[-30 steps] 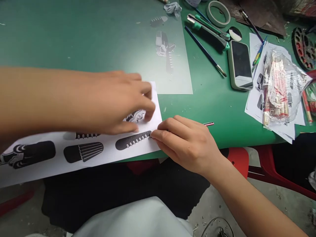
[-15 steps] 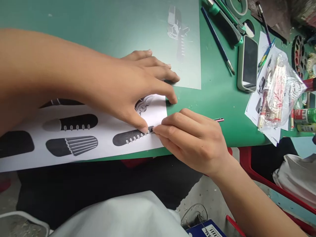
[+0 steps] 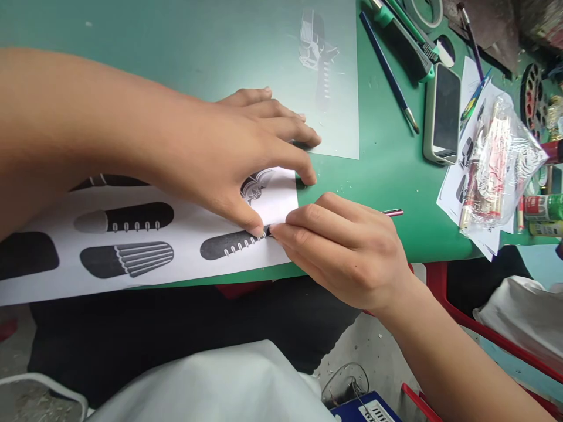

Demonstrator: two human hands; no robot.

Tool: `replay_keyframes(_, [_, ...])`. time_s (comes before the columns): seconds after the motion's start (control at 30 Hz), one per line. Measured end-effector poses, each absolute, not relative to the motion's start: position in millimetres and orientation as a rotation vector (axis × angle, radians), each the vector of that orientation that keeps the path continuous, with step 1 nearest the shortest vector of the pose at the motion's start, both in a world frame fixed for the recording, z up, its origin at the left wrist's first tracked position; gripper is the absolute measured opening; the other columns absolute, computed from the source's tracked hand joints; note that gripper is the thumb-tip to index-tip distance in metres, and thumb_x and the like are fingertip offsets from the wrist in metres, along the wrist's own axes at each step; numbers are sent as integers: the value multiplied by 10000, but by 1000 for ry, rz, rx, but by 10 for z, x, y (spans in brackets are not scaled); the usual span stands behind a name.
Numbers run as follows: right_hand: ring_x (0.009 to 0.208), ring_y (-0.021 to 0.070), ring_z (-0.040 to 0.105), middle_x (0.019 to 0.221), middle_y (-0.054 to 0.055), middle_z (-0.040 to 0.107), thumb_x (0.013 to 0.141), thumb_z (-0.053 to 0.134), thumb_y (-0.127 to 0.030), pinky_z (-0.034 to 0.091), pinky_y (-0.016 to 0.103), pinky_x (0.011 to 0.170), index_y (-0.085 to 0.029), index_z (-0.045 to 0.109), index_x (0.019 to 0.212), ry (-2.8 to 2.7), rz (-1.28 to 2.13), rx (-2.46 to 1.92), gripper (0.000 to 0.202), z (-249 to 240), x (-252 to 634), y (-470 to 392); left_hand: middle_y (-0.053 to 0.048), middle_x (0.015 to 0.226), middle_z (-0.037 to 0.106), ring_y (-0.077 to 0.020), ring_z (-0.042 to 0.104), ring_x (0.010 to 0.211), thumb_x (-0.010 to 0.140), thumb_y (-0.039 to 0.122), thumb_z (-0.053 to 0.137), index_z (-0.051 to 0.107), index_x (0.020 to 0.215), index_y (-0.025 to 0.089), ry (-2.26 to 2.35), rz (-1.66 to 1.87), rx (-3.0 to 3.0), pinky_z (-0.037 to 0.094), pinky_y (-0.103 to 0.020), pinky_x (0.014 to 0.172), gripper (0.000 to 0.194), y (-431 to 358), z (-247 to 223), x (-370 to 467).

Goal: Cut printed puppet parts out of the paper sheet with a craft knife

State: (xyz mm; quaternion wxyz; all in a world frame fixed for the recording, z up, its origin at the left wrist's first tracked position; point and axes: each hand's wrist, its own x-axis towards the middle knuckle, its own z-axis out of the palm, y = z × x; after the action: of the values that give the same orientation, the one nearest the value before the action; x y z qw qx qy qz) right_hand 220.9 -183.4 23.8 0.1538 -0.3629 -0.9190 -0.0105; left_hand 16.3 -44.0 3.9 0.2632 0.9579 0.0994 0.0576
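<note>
A white printed sheet (image 3: 185,205) with dark shapes lies along the near edge of the green table. My left hand (image 3: 250,146) rests on it with fingers spread, the thumb beside a dark rounded strip (image 3: 226,243) with small white rings. Close to that thumb, my right hand (image 3: 343,249) is pinched at the strip's right end. A thin pen-like tool (image 3: 394,212) sticks out behind my right hand; its tip is hidden by the fingers. Beyond my left fingers lies a translucent sheet (image 3: 338,126) with pale drawn lines.
On the right side of the green table (image 3: 373,181) are a paintbrush (image 3: 389,70), a green-black cutter (image 3: 407,47), a phone (image 3: 442,114), a tape roll (image 3: 424,14) and a plastic-wrapped bundle (image 3: 497,164) on papers. A red stool frame (image 3: 435,287) stands below at the right.
My right fingertips have shifted very slightly left along the strip, and the tool's rear end shows a little farther to the right. My left hand has stayed in place.
</note>
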Motion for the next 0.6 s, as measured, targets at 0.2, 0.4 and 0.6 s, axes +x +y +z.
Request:
replay_keyframes(0.2, [647, 126, 467, 841, 9, 668, 937, 567, -83, 402, 317, 564, -196, 665, 898, -2703, -58, -984, 155, 261, 2240, -1774, 33, 1612, 393, -293, 347, 1488, 833, 471, 558, 594, 1362, 361, 297, 185, 2609, 134, -581, 1256, 541, -449, 59, 173])
replay_keyframes(0.4, [647, 121, 442, 839, 0, 676, 964, 531, -88, 426, 300, 591, -209, 669, 896, -2737, -84, -958, 196, 277, 2262, -1727, 76, 1633, 356, -300, 350, 1482, 749, 570, 616, 588, 1358, 419, 283, 182, 2581, 84, -540, 1277, 628, -421, 15, 169])
replay_keyframes(0.6, [660, 126, 442, 844, 13, 693, 963, 538, -89, 431, 310, 585, -172, 685, 896, -2745, -68, -951, 181, 281, 2271, -1724, 84, 1635, 354, -300, 354, 1486, 733, 581, 608, 599, 1341, 429, 315, 133, 2599, 95, -525, 1281, 627, -432, 25, 199])
